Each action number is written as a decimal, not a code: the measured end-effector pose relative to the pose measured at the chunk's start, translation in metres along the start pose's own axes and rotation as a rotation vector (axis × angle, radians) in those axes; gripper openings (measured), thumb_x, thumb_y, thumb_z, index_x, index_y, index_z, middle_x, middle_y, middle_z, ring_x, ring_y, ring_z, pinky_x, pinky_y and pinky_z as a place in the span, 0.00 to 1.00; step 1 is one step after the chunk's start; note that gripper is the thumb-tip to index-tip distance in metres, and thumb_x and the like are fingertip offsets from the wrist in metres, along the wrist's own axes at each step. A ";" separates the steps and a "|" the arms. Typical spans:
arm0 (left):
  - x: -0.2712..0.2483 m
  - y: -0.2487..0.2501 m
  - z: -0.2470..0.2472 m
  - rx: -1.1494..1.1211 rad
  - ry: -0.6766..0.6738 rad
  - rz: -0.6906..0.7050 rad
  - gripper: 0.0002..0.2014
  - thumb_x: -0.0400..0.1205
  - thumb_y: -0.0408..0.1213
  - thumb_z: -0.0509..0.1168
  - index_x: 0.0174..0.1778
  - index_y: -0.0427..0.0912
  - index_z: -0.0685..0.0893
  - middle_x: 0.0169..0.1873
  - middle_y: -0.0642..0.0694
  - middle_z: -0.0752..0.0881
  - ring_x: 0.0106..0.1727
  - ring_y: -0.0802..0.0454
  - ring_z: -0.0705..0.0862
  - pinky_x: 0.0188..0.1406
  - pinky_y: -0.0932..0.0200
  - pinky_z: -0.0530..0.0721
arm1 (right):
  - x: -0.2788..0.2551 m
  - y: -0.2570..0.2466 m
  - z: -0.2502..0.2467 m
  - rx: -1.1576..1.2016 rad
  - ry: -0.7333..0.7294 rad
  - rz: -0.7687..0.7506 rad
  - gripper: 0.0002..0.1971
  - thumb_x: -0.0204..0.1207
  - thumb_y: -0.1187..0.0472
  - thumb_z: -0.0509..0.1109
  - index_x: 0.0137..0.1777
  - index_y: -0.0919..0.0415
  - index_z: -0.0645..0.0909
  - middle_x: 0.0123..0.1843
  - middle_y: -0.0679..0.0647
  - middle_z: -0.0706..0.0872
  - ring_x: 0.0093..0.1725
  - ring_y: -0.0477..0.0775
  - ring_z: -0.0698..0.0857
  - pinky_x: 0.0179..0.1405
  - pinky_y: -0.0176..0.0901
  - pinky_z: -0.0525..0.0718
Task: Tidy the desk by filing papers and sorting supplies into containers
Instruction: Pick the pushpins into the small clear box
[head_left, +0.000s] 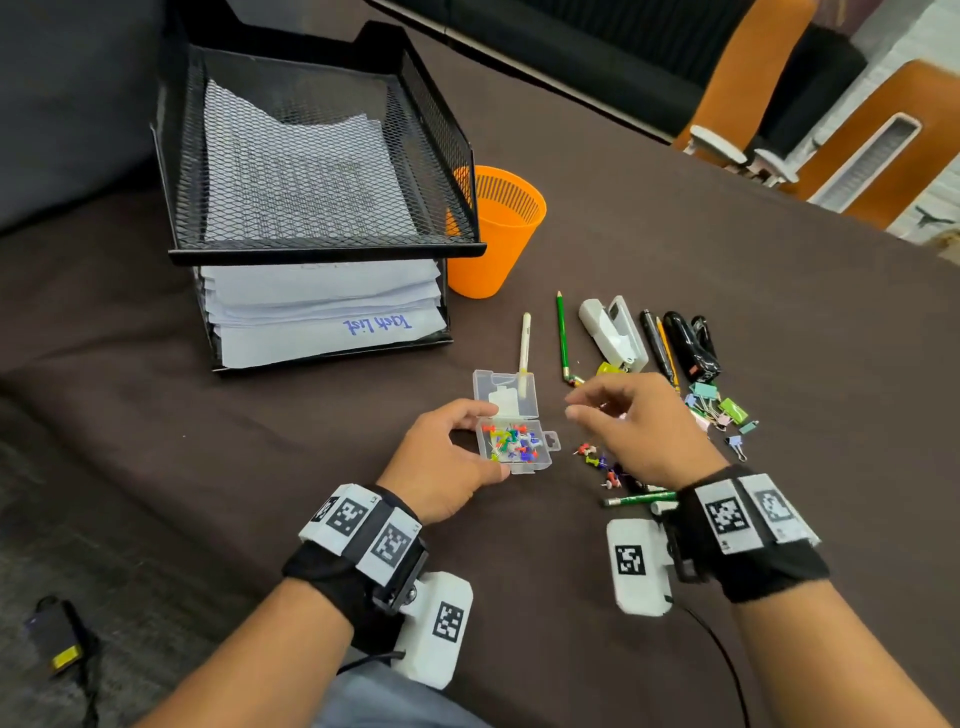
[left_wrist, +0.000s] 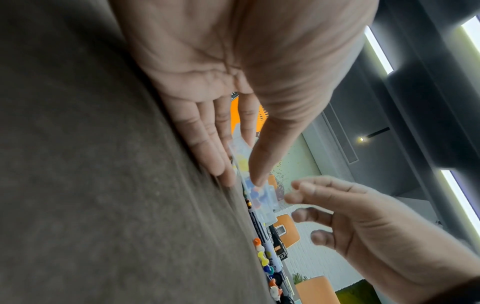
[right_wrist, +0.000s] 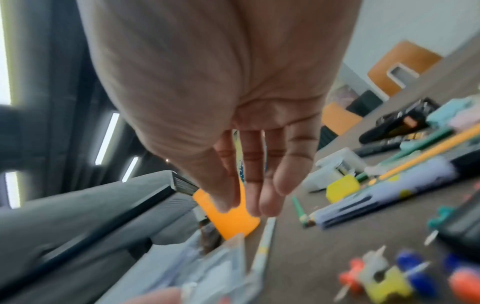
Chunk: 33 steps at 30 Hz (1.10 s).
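Note:
A small clear pushpin box (head_left: 519, 447) lies open on the brown desk, lid (head_left: 506, 395) folded back, with several coloured pushpins inside. My left hand (head_left: 452, 452) pinches the box (left_wrist: 262, 197) at its left side, thumb (left_wrist: 259, 164) on top. My right hand (head_left: 634, 421) hovers just right of the box with relaxed fingers (right_wrist: 254, 174) and holds nothing. Loose pushpins (head_left: 597, 457) lie under it on the cloth; in the right wrist view these pushpins (right_wrist: 389, 277) are blurred in the foreground.
A black mesh tray stack (head_left: 322, 252) filled with papers stands at the back left, an orange cup (head_left: 498, 228) beside it. Right of the box lie a white pen (head_left: 524, 338), green pencil (head_left: 561, 332), stapler (head_left: 613, 332), black items (head_left: 691, 343) and binder clips (head_left: 719, 410).

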<state>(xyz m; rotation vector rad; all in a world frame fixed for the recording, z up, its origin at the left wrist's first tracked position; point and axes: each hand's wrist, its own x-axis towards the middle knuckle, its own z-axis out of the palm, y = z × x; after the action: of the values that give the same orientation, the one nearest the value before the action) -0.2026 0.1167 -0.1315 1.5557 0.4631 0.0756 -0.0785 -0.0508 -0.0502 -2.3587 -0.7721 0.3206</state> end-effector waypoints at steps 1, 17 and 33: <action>0.000 0.000 0.000 0.003 -0.001 -0.004 0.29 0.66 0.29 0.81 0.58 0.59 0.83 0.58 0.53 0.85 0.49 0.45 0.90 0.53 0.49 0.87 | 0.002 0.006 -0.003 -0.109 0.012 0.030 0.05 0.75 0.61 0.76 0.47 0.50 0.89 0.40 0.43 0.90 0.36 0.42 0.84 0.46 0.43 0.85; 0.001 -0.001 0.001 0.034 0.010 0.013 0.28 0.67 0.28 0.81 0.58 0.58 0.83 0.58 0.52 0.86 0.43 0.46 0.89 0.50 0.48 0.89 | 0.004 0.031 0.013 -0.744 -0.262 -0.008 0.07 0.73 0.64 0.64 0.48 0.57 0.81 0.52 0.56 0.84 0.53 0.63 0.84 0.45 0.47 0.82; 0.002 -0.002 0.001 0.027 0.021 0.011 0.27 0.65 0.31 0.81 0.56 0.60 0.83 0.57 0.55 0.86 0.48 0.47 0.89 0.55 0.48 0.88 | 0.000 -0.024 0.005 -0.010 -0.048 -0.144 0.05 0.69 0.69 0.74 0.36 0.59 0.85 0.29 0.45 0.82 0.28 0.39 0.78 0.33 0.29 0.77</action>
<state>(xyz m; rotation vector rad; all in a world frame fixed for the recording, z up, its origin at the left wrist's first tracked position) -0.2005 0.1163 -0.1336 1.5857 0.4736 0.0942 -0.0916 -0.0332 -0.0388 -2.2974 -0.9626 0.3126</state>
